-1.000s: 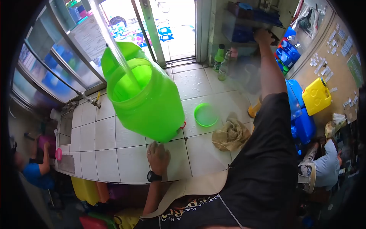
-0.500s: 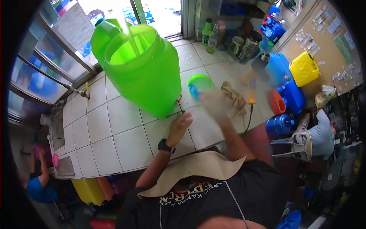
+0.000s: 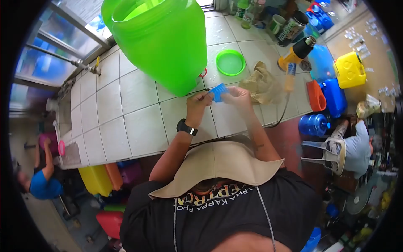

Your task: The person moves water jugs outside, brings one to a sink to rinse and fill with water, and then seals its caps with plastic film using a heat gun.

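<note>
A small blue printed sheet [image 3: 218,92], perhaps a label or seal, is held up between my hands over the tiled counter [image 3: 145,126]. My left hand [image 3: 199,105], with a black watch on the wrist, pinches its left edge. On its right edge, my right hand [image 3: 237,97] is closed and slightly blurred. Just beyond them lies a round green lid [image 3: 230,63] with nothing on it. A large translucent green container [image 3: 161,46] stands open-mouthed at the left, and a small red ring [image 3: 203,72] shows by its base.
Right of my hands are a crumpled brown cloth [image 3: 261,86] and a yellow heat gun [image 3: 294,54] with a hanging cord. Bottles and a cup [image 3: 276,24] stand at the back. One person [image 3: 350,147] sits at right; another [image 3: 44,180] is at left.
My right hand has lifted the blue sheet off the green lid and brought it to my left hand, which now grips it too. The view has shifted, so the container appears higher.
</note>
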`<action>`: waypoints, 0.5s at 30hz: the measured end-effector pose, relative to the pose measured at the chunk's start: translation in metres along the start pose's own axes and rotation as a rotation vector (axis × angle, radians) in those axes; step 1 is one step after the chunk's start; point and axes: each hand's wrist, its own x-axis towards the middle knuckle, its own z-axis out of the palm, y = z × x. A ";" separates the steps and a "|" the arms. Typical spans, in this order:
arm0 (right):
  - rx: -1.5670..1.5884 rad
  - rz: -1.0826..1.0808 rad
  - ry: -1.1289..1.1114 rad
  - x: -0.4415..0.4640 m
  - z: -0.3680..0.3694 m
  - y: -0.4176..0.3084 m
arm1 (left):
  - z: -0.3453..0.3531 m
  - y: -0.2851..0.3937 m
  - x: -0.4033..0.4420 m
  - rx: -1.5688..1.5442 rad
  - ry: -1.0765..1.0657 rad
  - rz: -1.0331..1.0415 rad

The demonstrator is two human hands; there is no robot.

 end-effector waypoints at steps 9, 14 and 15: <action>-0.107 -0.108 -0.365 0.068 -0.046 -0.018 | 0.020 -0.031 0.033 -0.101 0.097 -0.157; -0.353 -0.296 -0.293 0.100 -0.037 -0.017 | 0.036 -0.019 0.021 -0.032 0.397 -0.070; -0.345 -0.312 -0.273 0.107 -0.032 -0.011 | 0.036 -0.020 0.017 0.127 0.485 0.104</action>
